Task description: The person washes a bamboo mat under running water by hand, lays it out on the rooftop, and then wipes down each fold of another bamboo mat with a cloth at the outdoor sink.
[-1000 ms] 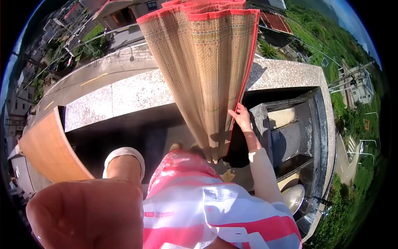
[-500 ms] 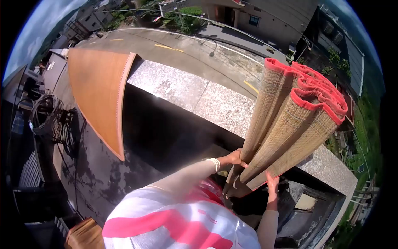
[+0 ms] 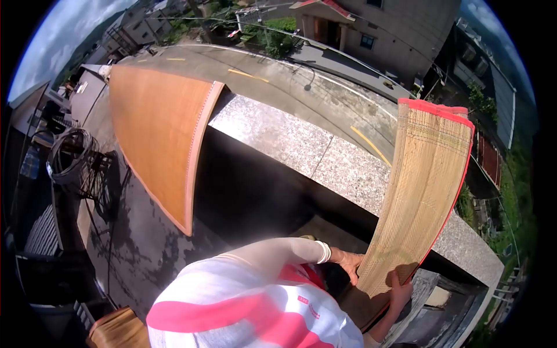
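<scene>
A woven straw mat [image 3: 423, 180] with red cloth edging stands upright in front of me, folded together and leaning against the speckled parapet ledge. My left hand [image 3: 348, 264] grips its lower left side, fingers and thumb closed on the edge. My right hand [image 3: 399, 291] holds the lower right side, thumb on the front face. The mat's bottom end lies in shadow and is partly hidden by my body. To the left, an orange-brown mat [image 3: 159, 133] with a pale stitched border hangs draped over the parapet, apart from both hands.
A speckled stone parapet [image 3: 278, 136] crosses ahead, with the road [image 3: 278, 87] far below it. Coiled cables [image 3: 75, 159] hang at the left. A brown bundle [image 3: 119, 329] sits at the lower left. The dark floor [image 3: 145, 249] has wet-looking patches.
The straw mat has gone from loose, wavy folds to a flatter, narrower stack with its broad face showing. Both hands are lower and further right in view, still on the mat.
</scene>
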The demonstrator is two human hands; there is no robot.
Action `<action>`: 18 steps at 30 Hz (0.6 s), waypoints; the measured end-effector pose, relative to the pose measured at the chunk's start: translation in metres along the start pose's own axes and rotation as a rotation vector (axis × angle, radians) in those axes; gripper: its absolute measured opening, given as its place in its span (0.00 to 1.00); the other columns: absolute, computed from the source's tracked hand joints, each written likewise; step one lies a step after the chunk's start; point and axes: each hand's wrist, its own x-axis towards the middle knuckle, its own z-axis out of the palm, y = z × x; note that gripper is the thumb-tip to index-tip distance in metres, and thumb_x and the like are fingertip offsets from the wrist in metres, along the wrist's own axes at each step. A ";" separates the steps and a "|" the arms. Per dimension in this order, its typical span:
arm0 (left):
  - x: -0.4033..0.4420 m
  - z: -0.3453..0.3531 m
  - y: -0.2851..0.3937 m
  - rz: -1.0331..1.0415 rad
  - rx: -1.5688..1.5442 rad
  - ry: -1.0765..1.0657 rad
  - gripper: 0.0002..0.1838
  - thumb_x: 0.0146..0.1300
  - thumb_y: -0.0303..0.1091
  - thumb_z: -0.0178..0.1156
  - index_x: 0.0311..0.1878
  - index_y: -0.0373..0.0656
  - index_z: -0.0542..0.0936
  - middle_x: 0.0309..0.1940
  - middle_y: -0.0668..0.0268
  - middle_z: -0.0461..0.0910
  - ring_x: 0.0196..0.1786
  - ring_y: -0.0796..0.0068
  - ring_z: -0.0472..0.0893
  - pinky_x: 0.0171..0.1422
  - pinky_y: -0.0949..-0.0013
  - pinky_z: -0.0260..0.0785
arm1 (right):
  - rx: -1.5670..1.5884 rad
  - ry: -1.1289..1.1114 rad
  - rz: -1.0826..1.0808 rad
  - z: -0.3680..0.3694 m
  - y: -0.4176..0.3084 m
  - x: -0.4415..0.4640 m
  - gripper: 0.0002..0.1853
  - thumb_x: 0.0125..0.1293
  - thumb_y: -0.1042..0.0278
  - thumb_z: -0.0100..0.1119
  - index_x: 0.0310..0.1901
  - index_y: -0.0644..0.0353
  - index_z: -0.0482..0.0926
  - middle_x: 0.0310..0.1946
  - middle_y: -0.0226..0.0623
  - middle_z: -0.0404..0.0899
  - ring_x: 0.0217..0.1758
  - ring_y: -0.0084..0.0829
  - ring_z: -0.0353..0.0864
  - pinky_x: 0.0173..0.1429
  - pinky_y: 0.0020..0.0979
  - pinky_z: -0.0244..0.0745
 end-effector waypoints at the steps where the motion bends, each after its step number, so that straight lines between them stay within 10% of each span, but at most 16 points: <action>1: 0.003 0.010 0.010 0.024 0.113 -0.004 0.49 0.38 0.44 0.79 0.65 0.43 0.67 0.59 0.59 0.73 0.63 0.67 0.69 0.67 0.61 0.62 | -0.047 0.020 0.019 -0.006 -0.012 -0.010 0.23 0.57 0.56 0.68 0.43 0.71 0.78 0.39 0.50 0.82 0.43 0.42 0.82 0.49 0.38 0.74; 5: 0.026 0.073 0.021 0.263 -0.188 0.140 0.41 0.42 0.40 0.76 0.61 0.42 0.70 0.52 0.57 0.75 0.60 0.66 0.70 0.66 0.63 0.62 | -0.189 0.030 -0.031 -0.015 -0.071 -0.054 0.24 0.55 0.50 0.66 0.48 0.58 0.80 0.37 0.53 0.82 0.45 0.52 0.81 0.48 0.43 0.74; 9: 0.023 0.091 0.071 -0.087 -0.613 0.176 0.27 0.47 0.20 0.67 0.54 0.38 0.74 0.45 0.66 0.78 0.53 0.71 0.76 0.59 0.69 0.69 | -0.417 0.067 0.059 -0.025 -0.070 -0.071 0.27 0.56 0.40 0.61 0.38 0.61 0.76 0.26 0.51 0.81 0.31 0.50 0.82 0.34 0.45 0.76; 15: 0.057 0.112 0.074 -0.276 -0.895 -0.012 0.24 0.67 0.36 0.54 0.64 0.40 0.65 0.56 0.59 0.72 0.60 0.62 0.72 0.66 0.59 0.66 | -0.300 0.607 -0.016 -0.066 -0.075 -0.116 0.32 0.52 0.38 0.62 0.39 0.64 0.70 0.16 0.43 0.77 0.23 0.46 0.79 0.32 0.40 0.72; 18: 0.075 0.154 0.092 -0.366 -0.943 -0.177 0.24 0.67 0.36 0.54 0.64 0.41 0.65 0.57 0.58 0.72 0.61 0.62 0.71 0.67 0.58 0.65 | -0.198 0.610 0.028 -0.109 -0.057 -0.157 0.49 0.38 0.30 0.66 0.51 0.70 0.72 0.18 0.46 0.78 0.29 0.44 0.80 0.37 0.35 0.73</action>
